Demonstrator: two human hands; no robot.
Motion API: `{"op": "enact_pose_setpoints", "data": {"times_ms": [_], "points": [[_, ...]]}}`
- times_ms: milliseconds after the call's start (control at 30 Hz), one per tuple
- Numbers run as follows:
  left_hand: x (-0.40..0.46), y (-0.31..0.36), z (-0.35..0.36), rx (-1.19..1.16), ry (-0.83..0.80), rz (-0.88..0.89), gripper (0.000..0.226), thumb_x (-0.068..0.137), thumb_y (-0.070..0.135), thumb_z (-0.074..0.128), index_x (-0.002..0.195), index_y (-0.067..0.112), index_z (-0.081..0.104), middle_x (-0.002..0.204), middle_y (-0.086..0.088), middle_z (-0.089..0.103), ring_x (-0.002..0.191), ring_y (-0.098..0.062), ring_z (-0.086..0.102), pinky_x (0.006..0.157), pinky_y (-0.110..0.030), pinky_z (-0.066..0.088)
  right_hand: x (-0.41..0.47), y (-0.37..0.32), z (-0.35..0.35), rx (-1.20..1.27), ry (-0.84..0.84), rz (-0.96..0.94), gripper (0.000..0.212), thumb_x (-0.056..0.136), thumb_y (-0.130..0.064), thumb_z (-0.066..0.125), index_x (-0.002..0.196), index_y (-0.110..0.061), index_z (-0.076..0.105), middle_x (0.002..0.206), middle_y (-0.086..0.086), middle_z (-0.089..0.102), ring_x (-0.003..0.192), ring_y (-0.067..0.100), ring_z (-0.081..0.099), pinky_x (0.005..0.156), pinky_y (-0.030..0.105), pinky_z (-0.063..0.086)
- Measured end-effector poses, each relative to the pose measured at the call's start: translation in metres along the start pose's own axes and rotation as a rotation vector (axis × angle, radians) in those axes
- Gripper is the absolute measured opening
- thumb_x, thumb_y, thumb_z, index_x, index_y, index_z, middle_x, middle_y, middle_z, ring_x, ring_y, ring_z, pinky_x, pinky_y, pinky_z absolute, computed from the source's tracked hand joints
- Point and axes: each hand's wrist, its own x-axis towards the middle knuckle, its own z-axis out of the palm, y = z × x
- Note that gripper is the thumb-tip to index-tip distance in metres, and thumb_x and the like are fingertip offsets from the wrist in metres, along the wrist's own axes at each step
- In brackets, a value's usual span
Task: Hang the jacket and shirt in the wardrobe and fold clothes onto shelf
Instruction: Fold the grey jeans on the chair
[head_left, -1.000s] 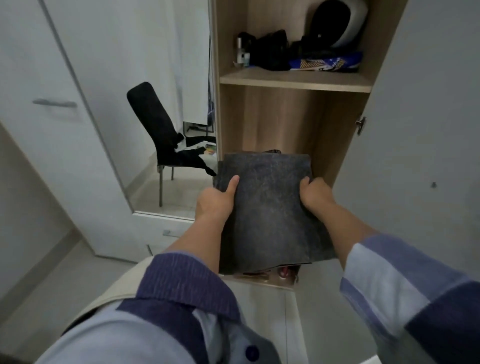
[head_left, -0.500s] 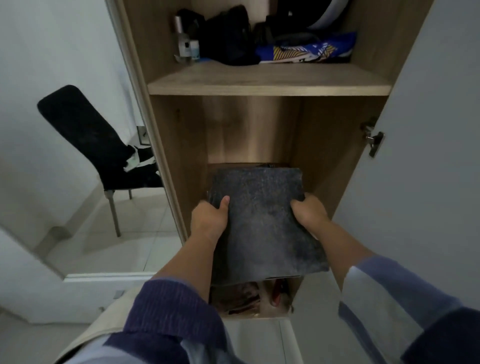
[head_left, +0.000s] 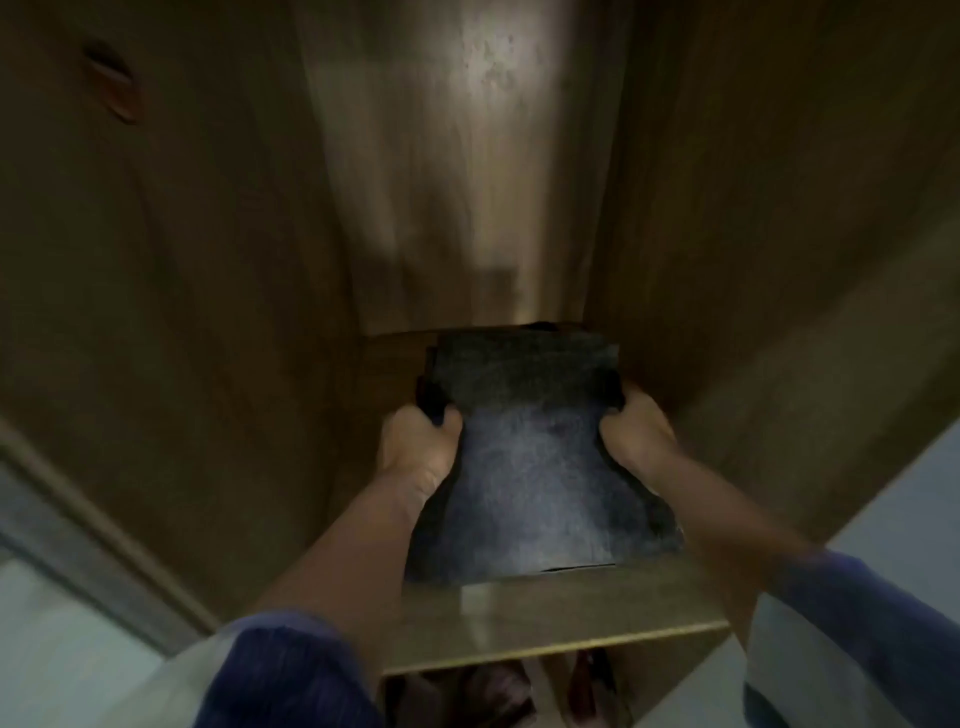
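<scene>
Your left hand (head_left: 418, 447) and right hand (head_left: 636, 434) each pinch side edge of folded dark garment (head_left: 535, 467). Garment lies flat on wardrobe shelf (head_left: 545, 623), far end near back panel. Folding looks done for this piece; release left. Jacket, shirt out of view; hanging progress unknown.

text: none readable | folded dark cloth (head_left: 535, 457): plain, no label or print showing | wooden shelf (head_left: 545, 623): pale patch at the front edge, too blurred to read | wardrobe walls (head_left: 208, 312): bare wood grain, no signs or numbers
</scene>
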Motion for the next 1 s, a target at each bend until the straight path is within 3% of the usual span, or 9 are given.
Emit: {"op": "enact_pose_setpoints", "data": {"times_ms": [100,200,300,433,533,733,867,933,1000], "points": [[0.032,-0.007,0.033,0.037,0.088,0.067,0.029,0.095,0.031,0.054,0.111,0.007,0.060,0.106,-0.014,0.064,0.100,-0.033,0.060,0.079,-0.031,0.044,0.043,0.009,0.007,-0.038,0.007,-0.044,0.039,0.100,-0.009,0.034,0.137,-0.013,0.044,0.130,0.016,0.053,0.113,0.034,0.051,0.090,0.034,0.040],[0.050,-0.013,0.061,0.123,0.229,0.149,0.051,0.095,0.033,0.053,0.139,0.010,0.041,0.128,-0.013,0.057,0.113,-0.033,0.058,0.085,-0.032,0.045,0.073,0.019,0.017,-0.071,0.018,-0.085,0.043,0.103,-0.011,0.030,0.145,-0.016,0.033,0.143,0.012,0.044,0.127,0.032,0.044,0.098,0.030,0.035],[0.069,-0.025,0.076,0.170,0.174,0.083,0.055,0.094,0.040,0.051,0.140,0.015,0.034,0.130,-0.013,0.054,0.113,-0.034,0.056,0.089,-0.039,0.049,0.093,0.037,0.031,-0.216,0.048,-0.147,0.055,0.099,-0.011,0.038,0.150,-0.024,0.025,0.149,0.009,0.039,0.127,0.034,0.045,0.100,0.035,0.038],[0.066,-0.026,0.074,0.517,0.043,0.131,0.060,0.095,0.053,0.037,0.147,0.024,0.027,0.143,-0.008,0.042,0.122,-0.031,0.050,0.096,-0.044,0.046,0.091,0.043,0.040,-0.423,0.003,-0.119,0.055,0.097,-0.019,0.040,0.150,-0.030,0.026,0.156,0.005,0.025,0.132,0.033,0.040,0.099,0.039,0.040],[0.040,-0.016,0.069,0.730,0.007,0.316,0.064,0.097,0.053,0.028,0.153,0.024,0.012,0.160,0.002,0.012,0.142,-0.022,0.025,0.107,-0.041,0.035,0.060,0.034,0.045,-0.714,0.024,-0.188,0.052,0.100,-0.033,0.034,0.150,-0.031,0.023,0.160,0.004,0.010,0.143,0.030,0.020,0.111,0.047,0.024],[-0.020,-0.040,0.053,0.869,-0.103,0.384,0.070,0.097,0.056,0.016,0.154,0.020,0.001,0.162,0.002,-0.006,0.148,-0.012,-0.007,0.119,-0.047,-0.001,-0.009,0.045,0.067,-0.769,-0.017,-0.319,0.062,0.094,-0.045,-0.001,0.152,-0.026,0.009,0.161,0.001,0.008,0.149,0.019,0.002,0.118,0.048,0.000],[-0.040,-0.059,0.047,0.975,-0.141,0.422,0.078,0.084,0.060,-0.010,0.151,0.018,-0.014,0.158,0.002,-0.021,0.145,-0.011,-0.021,0.118,-0.050,-0.008,-0.029,0.063,0.073,-0.808,0.010,-0.292,0.072,0.094,-0.049,-0.009,0.147,-0.025,0.033,0.153,0.013,0.033,0.142,0.030,0.029,0.112,0.056,0.019],[-0.037,-0.060,0.049,0.987,-0.151,0.422,0.071,0.093,0.057,0.000,0.150,0.018,-0.016,0.158,0.002,-0.023,0.144,-0.011,-0.023,0.118,-0.050,-0.009,-0.026,0.068,0.075,-0.804,0.008,-0.260,0.071,0.097,-0.047,-0.007,0.141,-0.024,0.043,0.146,0.015,0.044,0.136,0.032,0.040,0.107,0.057,0.027],[-0.029,-0.058,0.052,0.984,-0.147,0.427,0.067,0.099,0.052,0.011,0.151,0.019,-0.015,0.159,0.002,-0.021,0.145,-0.011,-0.021,0.118,-0.048,-0.010,-0.018,0.070,0.076,-0.809,0.013,-0.277,0.076,0.094,-0.050,-0.013,0.144,-0.025,0.039,0.150,0.015,0.039,0.139,0.032,0.035,0.110,0.055,0.021]]}}
